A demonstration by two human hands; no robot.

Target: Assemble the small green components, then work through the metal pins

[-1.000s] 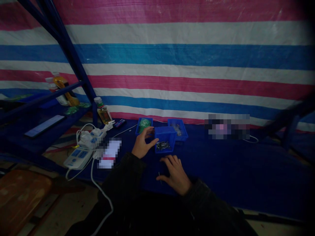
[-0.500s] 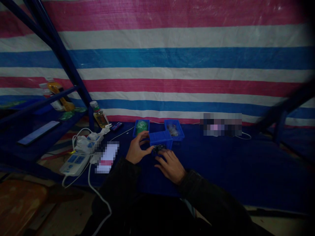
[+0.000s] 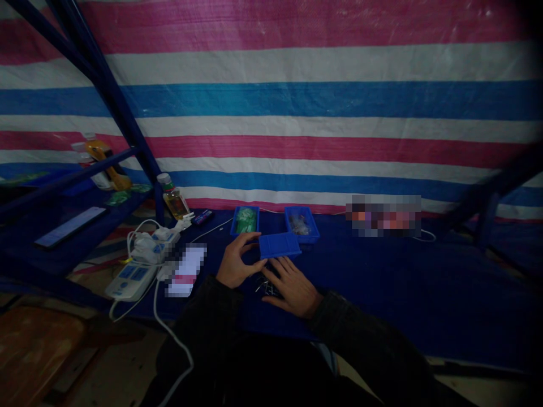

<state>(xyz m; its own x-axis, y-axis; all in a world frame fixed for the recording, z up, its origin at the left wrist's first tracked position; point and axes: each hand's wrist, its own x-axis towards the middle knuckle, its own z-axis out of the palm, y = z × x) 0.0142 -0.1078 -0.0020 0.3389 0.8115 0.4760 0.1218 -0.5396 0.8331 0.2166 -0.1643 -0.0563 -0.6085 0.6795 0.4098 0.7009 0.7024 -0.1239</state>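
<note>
My left hand (image 3: 237,264) grips the left end of a small blue plastic bin (image 3: 279,245), thumb below and fingers above. The bin is tipped over, its flat underside facing up. Just below it on the blue table lies a loose heap of small, thin, dark and shiny pieces (image 3: 266,287), too small to name. My right hand (image 3: 296,289) lies open, palm down with fingers stretched, over the right side of this heap and partly hiding it. Behind the bin stand a blue bin with green packets (image 3: 246,220) and a blue bin with clear packets (image 3: 300,224).
On the left are a white power strip (image 3: 131,280) with chargers and cables, a phone-like lit screen (image 3: 186,271) and a drink bottle (image 3: 173,198). A blurred-out object (image 3: 384,216) sits back right. Blue frame posts (image 3: 119,113) flank the table (image 3: 382,294).
The held bin has tipped further over, so its underside now faces up. Small pieces now lie on the table under my right hand, which has flattened over them.
</note>
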